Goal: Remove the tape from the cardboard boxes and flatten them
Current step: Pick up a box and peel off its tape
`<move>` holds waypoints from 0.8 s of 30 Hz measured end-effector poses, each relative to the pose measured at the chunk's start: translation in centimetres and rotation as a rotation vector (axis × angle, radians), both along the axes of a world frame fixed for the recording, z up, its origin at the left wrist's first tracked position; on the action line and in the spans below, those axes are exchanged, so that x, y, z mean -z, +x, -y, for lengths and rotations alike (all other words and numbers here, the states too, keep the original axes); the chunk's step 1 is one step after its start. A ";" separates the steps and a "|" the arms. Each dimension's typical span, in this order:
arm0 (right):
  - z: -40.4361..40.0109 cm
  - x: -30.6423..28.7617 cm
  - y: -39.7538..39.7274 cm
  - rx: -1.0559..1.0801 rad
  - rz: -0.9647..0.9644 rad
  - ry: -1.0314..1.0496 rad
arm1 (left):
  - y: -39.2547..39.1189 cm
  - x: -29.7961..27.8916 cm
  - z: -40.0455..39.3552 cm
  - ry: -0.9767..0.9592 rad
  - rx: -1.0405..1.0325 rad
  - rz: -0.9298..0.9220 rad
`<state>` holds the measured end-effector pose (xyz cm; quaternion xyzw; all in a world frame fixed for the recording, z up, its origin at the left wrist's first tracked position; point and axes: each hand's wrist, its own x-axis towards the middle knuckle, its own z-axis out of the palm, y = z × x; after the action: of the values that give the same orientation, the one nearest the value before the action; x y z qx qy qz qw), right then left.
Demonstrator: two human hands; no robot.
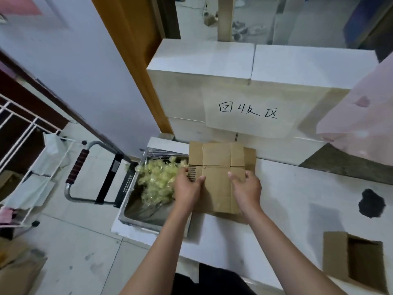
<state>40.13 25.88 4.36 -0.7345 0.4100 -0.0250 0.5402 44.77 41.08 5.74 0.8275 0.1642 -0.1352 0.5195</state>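
Observation:
A flattened brown cardboard box [219, 162] lies on the white table [297, 194], up against the white boxes at the back. My left hand [188, 189] grips its left edge, thumb on top and fingers curled under the corrugated rim. My right hand [247, 189] holds the right side, thumb pressed on the top face. Left of the cardboard, a metal tray [136, 211] holds a heap of crumpled yellowish tape [157, 177]. Another open cardboard box [353, 258] stands at the table's near right corner.
Stacked white boxes [202, 81] with a handwritten paper label [248, 112] wall off the back of the table. A black stain [371, 206] marks the table on the right. A hand trolley [85, 173] and a white wire rack [27, 167] stand on the floor left.

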 end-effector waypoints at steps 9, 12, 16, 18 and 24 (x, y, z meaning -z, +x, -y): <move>2.2 2.7 3.1 0.116 -0.093 -0.022 | 4.9 3.5 3.3 0.076 0.157 -0.078; 2.6 3.8 4.1 0.149 -0.122 0.005 | 6.5 4.8 4.2 0.148 0.219 -0.103; 3.0 5.4 5.5 0.202 -0.186 0.021 | 8.5 6.3 5.3 0.232 0.304 -0.133; 3.3 6.1 6.0 0.212 -0.211 0.030 | 9.2 7.0 5.9 0.300 0.366 -0.130; 4.9 8.5 7.2 0.205 -0.320 0.058 | 9.7 9.1 7.5 0.429 0.515 -0.146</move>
<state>47.37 21.02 -4.13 -0.6675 0.5637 0.0492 0.4840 54.42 33.62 -3.41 0.9203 0.0112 -0.2835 0.2693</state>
